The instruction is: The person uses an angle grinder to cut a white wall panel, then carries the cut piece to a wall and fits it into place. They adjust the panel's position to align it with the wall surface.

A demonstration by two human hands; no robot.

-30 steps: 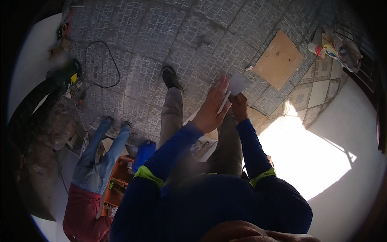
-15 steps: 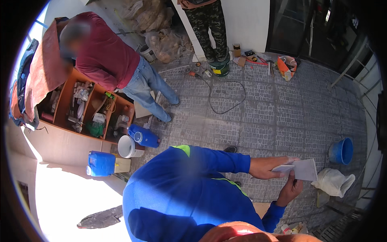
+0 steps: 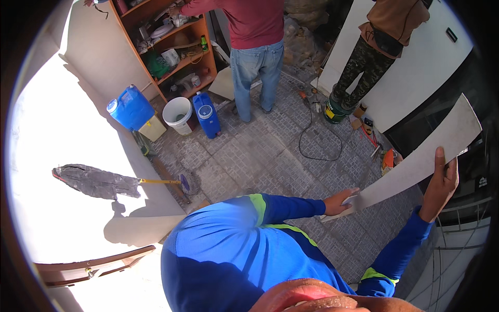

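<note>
I am carrying a long pale tile (image 3: 416, 161) across the right of the frame, slanting from lower left up to upper right. My left hand (image 3: 340, 202) grips its lower end, fingers wrapped over the edge; my right hand (image 3: 442, 179) clasps the far long edge higher up, thumb on the face. I judge this the carrying step; next I need a steady, level grip and a clear path past the orange power tool (image 3: 387, 160) and black cable (image 3: 317, 140). Half a second ago the tile looked small and low right, near a blue bucket; now it is raised and two people stand at top.
</note>
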